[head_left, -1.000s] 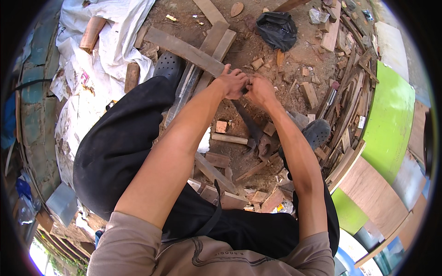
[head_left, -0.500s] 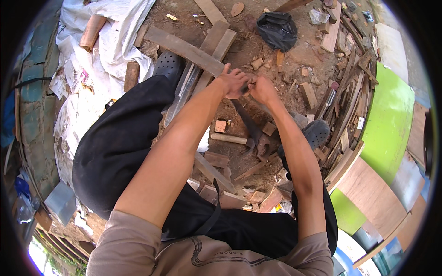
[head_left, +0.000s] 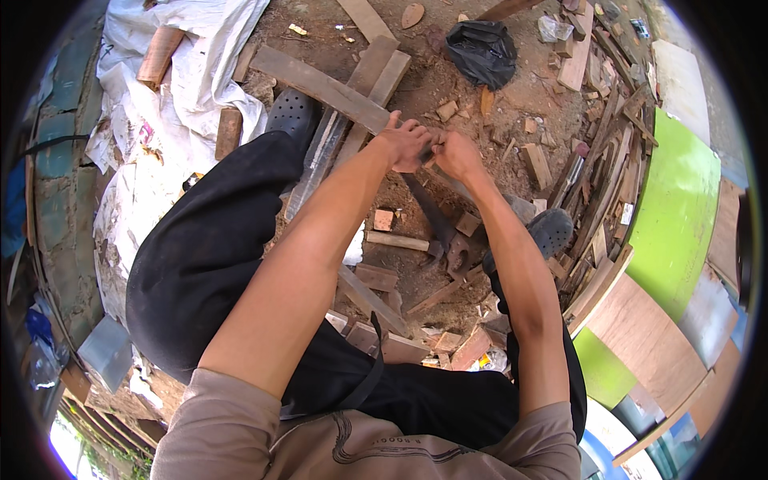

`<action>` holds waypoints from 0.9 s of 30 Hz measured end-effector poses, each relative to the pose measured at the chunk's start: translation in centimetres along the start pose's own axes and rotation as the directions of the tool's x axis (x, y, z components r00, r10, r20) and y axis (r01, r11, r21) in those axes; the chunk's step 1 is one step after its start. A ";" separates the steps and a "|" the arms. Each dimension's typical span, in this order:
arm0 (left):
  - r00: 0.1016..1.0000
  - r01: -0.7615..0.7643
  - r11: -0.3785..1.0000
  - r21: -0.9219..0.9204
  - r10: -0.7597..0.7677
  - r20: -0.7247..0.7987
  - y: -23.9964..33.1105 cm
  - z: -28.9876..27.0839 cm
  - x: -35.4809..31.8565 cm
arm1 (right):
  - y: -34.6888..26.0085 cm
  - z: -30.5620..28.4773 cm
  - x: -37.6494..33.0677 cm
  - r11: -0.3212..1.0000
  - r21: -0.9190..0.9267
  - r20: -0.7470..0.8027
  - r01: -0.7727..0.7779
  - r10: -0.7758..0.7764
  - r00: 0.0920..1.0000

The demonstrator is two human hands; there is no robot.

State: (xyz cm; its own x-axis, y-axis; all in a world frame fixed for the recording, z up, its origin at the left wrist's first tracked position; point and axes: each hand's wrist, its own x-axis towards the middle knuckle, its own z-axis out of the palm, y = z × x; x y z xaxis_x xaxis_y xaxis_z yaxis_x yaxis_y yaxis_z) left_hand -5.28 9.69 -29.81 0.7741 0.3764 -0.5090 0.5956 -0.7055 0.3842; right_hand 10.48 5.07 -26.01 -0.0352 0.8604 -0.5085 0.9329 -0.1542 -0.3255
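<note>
My left hand [head_left: 408, 146] is closed over the near end of a weathered wooden plank [head_left: 324, 86]. The plank slants up to the left, across other boards on the ground. Touching it on the right, my right hand [head_left: 458, 154] is curled into a fist; a small dark bit shows between the two hands, too hidden to name. A grey strip of wood [head_left: 452, 184] comes out below the right wrist; whether it belongs to the same plank I cannot tell. Below my hands a long dark metal piece [head_left: 428, 206] slants down toward a rusty lump [head_left: 458, 256].
Wood offcuts [head_left: 376, 278] and a short stick [head_left: 398, 240] lie between my legs. A black plastic bag [head_left: 482, 54] lies ahead. White sheeting [head_left: 192, 80] spreads at left. Scrap wood [head_left: 612, 172] and a green panel [head_left: 676, 212] line the right. My clogs [head_left: 294, 114] flank the work.
</note>
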 end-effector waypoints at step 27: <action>1.000 0.018 1.000 0.019 -0.018 -0.004 -0.3 0.4 0.2 | -0.5 -2.1 -1.9 0.996 0.078 -0.041 0.052 -0.049 0.998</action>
State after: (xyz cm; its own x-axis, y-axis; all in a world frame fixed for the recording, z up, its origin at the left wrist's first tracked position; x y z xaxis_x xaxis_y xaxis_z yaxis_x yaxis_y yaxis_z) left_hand -5.40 9.74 -30.28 0.7644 0.3913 -0.5124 0.6051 -0.7097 0.3607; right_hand 10.82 4.56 -23.21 -0.0665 0.8859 -0.4590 0.8987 -0.1467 -0.4132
